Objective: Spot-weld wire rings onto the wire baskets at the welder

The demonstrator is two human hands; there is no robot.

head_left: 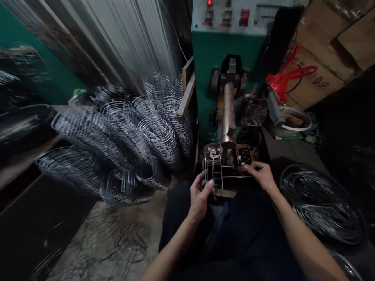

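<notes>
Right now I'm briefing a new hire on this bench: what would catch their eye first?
Probably the big heap of wire coils stacked at the left. Next, the green machine straight ahead, its red lamp lit on top, with a metal arm reaching down toward the person. Below it, the left hand and right hand hold a small wire cage against the arm's tip.
</notes>
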